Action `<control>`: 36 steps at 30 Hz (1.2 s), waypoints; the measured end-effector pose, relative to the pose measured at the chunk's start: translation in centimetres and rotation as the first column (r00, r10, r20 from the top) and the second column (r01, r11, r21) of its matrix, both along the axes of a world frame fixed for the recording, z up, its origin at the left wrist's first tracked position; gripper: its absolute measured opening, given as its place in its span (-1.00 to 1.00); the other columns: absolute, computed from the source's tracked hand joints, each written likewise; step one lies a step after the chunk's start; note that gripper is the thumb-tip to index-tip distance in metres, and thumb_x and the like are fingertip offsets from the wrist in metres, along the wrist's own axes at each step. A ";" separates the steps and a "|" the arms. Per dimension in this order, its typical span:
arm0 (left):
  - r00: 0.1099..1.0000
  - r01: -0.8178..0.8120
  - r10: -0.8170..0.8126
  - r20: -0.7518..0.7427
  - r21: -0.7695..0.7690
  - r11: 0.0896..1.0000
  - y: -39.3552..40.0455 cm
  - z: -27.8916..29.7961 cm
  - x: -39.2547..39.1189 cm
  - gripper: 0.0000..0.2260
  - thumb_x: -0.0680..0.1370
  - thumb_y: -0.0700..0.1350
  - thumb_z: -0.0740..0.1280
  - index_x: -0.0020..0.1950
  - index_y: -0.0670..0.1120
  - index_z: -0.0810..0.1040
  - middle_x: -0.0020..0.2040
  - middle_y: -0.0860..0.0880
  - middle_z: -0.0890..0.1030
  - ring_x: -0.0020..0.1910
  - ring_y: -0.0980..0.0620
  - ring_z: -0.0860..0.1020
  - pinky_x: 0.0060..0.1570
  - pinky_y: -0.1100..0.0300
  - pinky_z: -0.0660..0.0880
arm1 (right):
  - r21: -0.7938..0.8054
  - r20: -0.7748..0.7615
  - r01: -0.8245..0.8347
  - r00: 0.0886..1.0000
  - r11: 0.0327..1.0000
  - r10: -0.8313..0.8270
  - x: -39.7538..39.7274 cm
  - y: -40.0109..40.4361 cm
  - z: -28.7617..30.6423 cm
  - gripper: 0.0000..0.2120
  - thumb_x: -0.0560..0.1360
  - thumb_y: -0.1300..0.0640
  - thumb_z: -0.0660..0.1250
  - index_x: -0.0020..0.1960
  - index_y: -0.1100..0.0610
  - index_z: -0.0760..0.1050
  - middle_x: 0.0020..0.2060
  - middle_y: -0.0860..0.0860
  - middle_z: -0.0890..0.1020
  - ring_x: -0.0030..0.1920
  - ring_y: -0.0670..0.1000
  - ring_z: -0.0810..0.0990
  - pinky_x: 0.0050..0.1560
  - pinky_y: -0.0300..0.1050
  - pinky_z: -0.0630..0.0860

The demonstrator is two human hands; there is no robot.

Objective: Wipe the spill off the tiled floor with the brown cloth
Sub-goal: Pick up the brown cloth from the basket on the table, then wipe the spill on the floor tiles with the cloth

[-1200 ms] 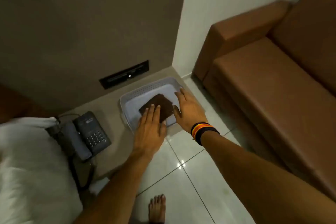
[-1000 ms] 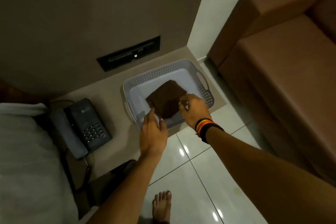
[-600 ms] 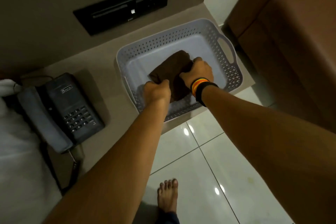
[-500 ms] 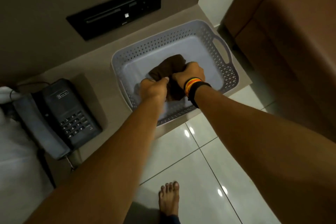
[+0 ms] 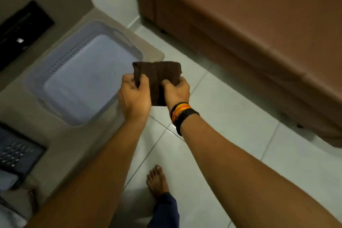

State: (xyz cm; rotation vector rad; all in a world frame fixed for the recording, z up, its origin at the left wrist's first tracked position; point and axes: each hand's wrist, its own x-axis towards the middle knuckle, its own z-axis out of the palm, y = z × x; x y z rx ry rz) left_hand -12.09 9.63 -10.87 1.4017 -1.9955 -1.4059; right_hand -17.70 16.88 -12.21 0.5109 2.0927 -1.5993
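Holding brown cloth [image 5: 157, 76] folded, in air over tiled floor [image 5: 231, 116], just beside basket [image 5: 55, 65]. Left hand [image 5: 134, 96] and right hand [image 5: 176, 92] each pinching near edge. Spill not clearly showing; locating it first, keeping cloth bunched, lowering flat.

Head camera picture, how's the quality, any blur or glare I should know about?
Head view: dim, warm light; the basket and phone at the left are smeared by motion blur; the brown cloth and both hands are fairly sharp; faint glare on the tiled floor; straight edges bow from the wide lens.
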 end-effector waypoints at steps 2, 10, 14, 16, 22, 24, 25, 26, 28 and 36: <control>0.984 0.163 -0.167 0.061 0.072 0.984 5.8 -1.2 0.8 -0.73 0.58 0.02 0.39 0.17 -0.13 0.57 0.01 0.03 0.65 -0.03 0.05 0.62 -0.07 0.32 0.52 | 0.039 0.029 0.063 0.998 0.997 -0.064 1.8 7.0 -1.0 -0.74 0.46 0.17 0.38 0.15 0.08 0.61 0.02 0.11 0.74 0.07 0.17 0.69 0.22 0.13 0.62; 0.733 0.446 -0.614 0.293 0.474 0.759 28.6 -8.8 8.7 -0.80 0.55 -0.04 0.46 0.00 -0.16 0.59 -0.03 -0.16 0.67 0.01 -0.16 0.67 -0.21 0.19 0.52 | 0.218 0.206 0.158 0.957 0.963 -0.203 12.4 34.2 -8.1 -0.79 0.49 0.18 0.36 0.11 0.01 0.58 -0.03 0.07 0.70 0.04 0.18 0.69 0.13 0.09 0.64; 0.579 0.471 -0.738 0.346 0.596 0.650 37.0 -13.5 12.0 -0.79 0.55 -0.06 0.45 0.09 -0.15 0.59 0.06 -0.17 0.68 0.06 -0.15 0.66 0.05 0.03 0.61 | 0.270 0.307 0.191 0.912 0.944 -0.272 17.1 43.4 -13.1 -0.70 0.50 0.22 0.35 0.23 0.08 0.58 -0.01 0.05 0.67 0.07 0.15 0.67 0.08 -0.05 0.57; 0.543 0.449 -0.769 0.339 0.656 0.606 40.1 -16.5 12.8 -0.80 0.54 -0.10 0.47 0.07 -0.18 0.59 0.07 -0.21 0.69 0.07 -0.18 0.67 0.15 -0.08 0.64 | 0.296 0.309 0.213 0.901 0.931 -0.305 18.5 46.8 -16.0 -0.70 0.49 0.22 0.35 0.22 0.08 0.60 -0.01 0.06 0.67 0.01 0.10 0.63 0.07 -0.08 0.54; 0.433 0.477 -0.868 0.244 0.755 0.450 47.1 -24.9 13.3 -0.63 0.56 -0.17 0.45 0.35 -0.13 0.55 0.24 -0.14 0.66 0.17 -0.12 0.65 0.10 0.09 0.63 | 0.350 0.311 0.206 0.895 0.914 -0.320 19.5 55.4 -25.0 -0.66 0.51 0.18 0.37 0.29 0.10 0.53 0.02 0.08 0.65 0.14 0.20 0.66 0.19 0.09 0.61; 0.304 0.549 -0.917 0.259 0.739 0.391 48.3 -28.4 13.0 -0.57 0.55 -0.16 0.44 0.42 -0.10 0.50 0.33 -0.11 0.61 0.19 -0.05 0.59 0.12 0.15 0.52 | 0.388 0.344 0.183 0.881 0.903 -0.326 19.6 58.0 -28.7 -0.41 0.52 0.13 0.43 0.51 0.13 0.34 0.26 0.18 0.61 0.33 0.26 0.58 0.32 0.11 0.54; 0.247 0.581 -0.926 0.287 0.720 0.379 48.4 -30.4 12.8 -0.51 0.56 -0.15 0.43 0.48 -0.07 0.45 0.38 -0.08 0.56 0.21 -0.04 0.55 0.14 0.16 0.47 | 0.420 0.370 0.127 0.880 0.899 -0.298 19.8 59.1 -30.6 -0.22 0.51 0.10 0.47 0.61 0.14 0.17 0.43 0.21 0.49 0.46 0.28 0.46 0.44 0.17 0.46; 0.201 0.614 -0.925 0.324 0.694 0.376 48.3 -32.4 12.5 -0.45 0.56 -0.13 0.42 0.54 -0.05 0.37 0.42 -0.07 0.51 0.24 -0.05 0.52 0.16 0.16 0.45 | 0.463 0.393 0.047 0.884 0.885 -0.253 20.1 60.1 -32.3 -0.08 0.50 0.05 0.50 0.66 0.15 0.02 0.57 0.22 0.32 0.56 0.28 0.30 0.53 0.23 0.35; 0.163 0.703 -0.892 0.422 0.584 0.406 47.4 -36.2 11.7 -0.28 0.53 -0.09 0.44 0.63 -0.09 0.21 0.53 -0.13 0.40 0.42 -0.11 0.45 0.37 0.10 0.40 | 0.550 0.385 -0.083 0.908 0.831 -0.165 21.1 60.9 -35.4 0.00 0.52 -0.04 0.47 0.68 0.15 -0.13 0.67 0.22 0.04 0.66 0.27 0.04 0.60 0.28 0.19; 0.019 0.815 -0.685 0.729 0.386 0.433 40.8 -45.9 7.6 0.60 0.04 0.48 0.56 0.56 -0.19 -0.51 0.58 -0.25 -0.50 0.58 -0.20 -0.49 0.51 -0.27 -0.38 | 0.645 0.308 -0.049 0.930 0.763 -0.200 20.9 58.1 -45.8 -0.06 0.60 -0.30 0.19 0.68 0.14 -0.24 0.66 0.23 -0.24 0.66 0.29 -0.25 0.60 0.41 -0.08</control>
